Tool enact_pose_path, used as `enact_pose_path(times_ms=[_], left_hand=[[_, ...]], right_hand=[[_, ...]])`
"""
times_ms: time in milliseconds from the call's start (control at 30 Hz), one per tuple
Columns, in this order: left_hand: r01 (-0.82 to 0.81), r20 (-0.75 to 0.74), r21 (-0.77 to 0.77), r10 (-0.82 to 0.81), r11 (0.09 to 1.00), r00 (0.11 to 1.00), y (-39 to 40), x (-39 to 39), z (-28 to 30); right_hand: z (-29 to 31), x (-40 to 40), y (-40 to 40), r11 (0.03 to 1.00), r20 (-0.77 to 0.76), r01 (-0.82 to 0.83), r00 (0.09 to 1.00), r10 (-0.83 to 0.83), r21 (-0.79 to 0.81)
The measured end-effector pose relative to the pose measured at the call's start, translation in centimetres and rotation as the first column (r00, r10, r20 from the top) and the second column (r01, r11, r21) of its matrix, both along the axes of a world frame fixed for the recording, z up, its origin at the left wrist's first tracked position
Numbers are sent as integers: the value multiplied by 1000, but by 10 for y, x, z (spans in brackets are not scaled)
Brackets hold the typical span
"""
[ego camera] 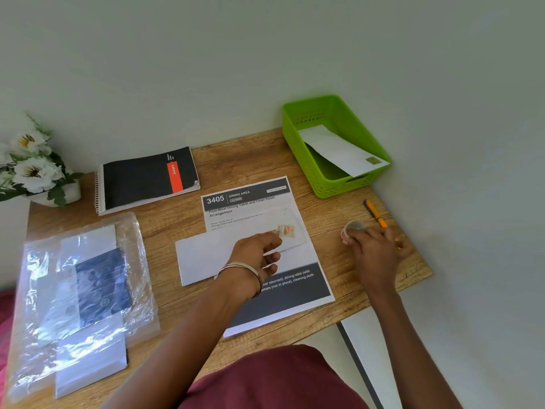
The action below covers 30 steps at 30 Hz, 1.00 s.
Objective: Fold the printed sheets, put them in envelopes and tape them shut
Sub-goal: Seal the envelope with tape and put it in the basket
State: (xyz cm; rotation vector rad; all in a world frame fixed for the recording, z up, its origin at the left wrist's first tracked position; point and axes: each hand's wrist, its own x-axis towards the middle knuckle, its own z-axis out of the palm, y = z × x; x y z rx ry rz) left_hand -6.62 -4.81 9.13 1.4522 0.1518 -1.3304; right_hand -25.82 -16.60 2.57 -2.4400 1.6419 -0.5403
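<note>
On desk — envelope (206, 258) lengthwise left-right | left hand (256, 255) grip released | right hand (374, 249) grasping tape roll (352, 228)

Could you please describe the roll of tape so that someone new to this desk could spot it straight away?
Start at the green basket in the desk's far right corner, then come nearer along the right edge past the yellow pen. The tape roll is the small clear ring gripped by the right hand, the only round thing there.

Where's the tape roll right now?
In the head view, the tape roll sits at the table's right side under the right hand, beside the orange pen, below the green basket.
</note>
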Motion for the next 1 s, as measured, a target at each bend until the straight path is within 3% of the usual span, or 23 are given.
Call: enact_pose_path(times_ms=[167, 233, 300, 367, 500, 600, 667, 767, 867, 1000], left_hand=[[-43, -138, 3, 43, 999, 990, 2, 0, -2], [-58, -190, -7, 56, 998, 980, 2, 1, -2], [-74, -239, -21, 67, 997, 969, 1, 1, -4], [-94, -281, -31, 82, 995, 956, 1, -1, -6], [-99, -329, -45, 79, 994, 941, -1, -7, -9], [-91, -295, -22, 80, 996, 952, -2, -10, -12], [-104, -261, 9, 103, 995, 960, -4, -9, -16], [-163, -165, 80, 174, 983, 971, -4, -3, -23], [-243, -58, 100, 250, 965, 967, 3, 10, -29], [-294, 113, 88, 284, 952, 952, 15, 23, -33]], right_hand=[[4, 10, 10, 991, -43, 111, 992, -114, -78], [14, 19, 17, 996, 132, 90, 987, -89, -2], [29, 33, 29, 957, 460, -49, 883, -92, 285], [43, 50, 44, 814, 661, -226, 711, -238, 536], [42, 78, 59, 617, 701, -379, 562, -439, 690], [37, 91, 59, 575, 675, -364, 501, -542, 733], [36, 97, 56, 598, 678, -340, 502, -537, 726], [30, 97, 49, 709, 698, -250, 555, -453, 659], [22, 92, 44, 826, 659, -174, 698, -280, 536], [10, 90, 42, 872, 503, -271, 864, 34, 408]])
